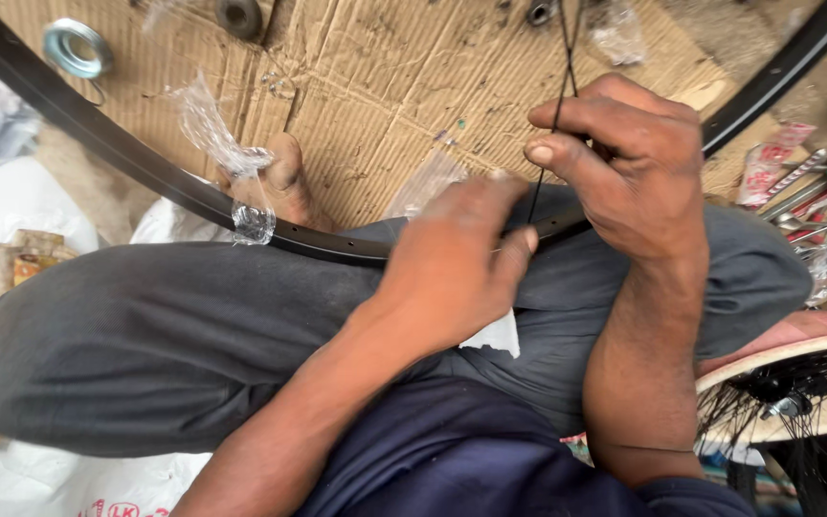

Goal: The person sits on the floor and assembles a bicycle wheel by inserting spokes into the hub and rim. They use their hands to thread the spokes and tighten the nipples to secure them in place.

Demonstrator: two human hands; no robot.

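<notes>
Now, your right hand (638, 163) has its grip closed on the thin black spoke (555, 105), pinching it between thumb and forefinger just above the black rim (155, 177), which lies across your lap over the cardboard sheet (375, 86) on the floor. Your left hand (452, 273) presses on the rim's near edge; whether its grip is closed around anything, I cannot tell. Keep that left hand firm so the rim stays still, and hold the spoke straight and low. The clear plastic wrapper (232, 163) by your foot (284, 177) touches the rim; mind it.
</notes>
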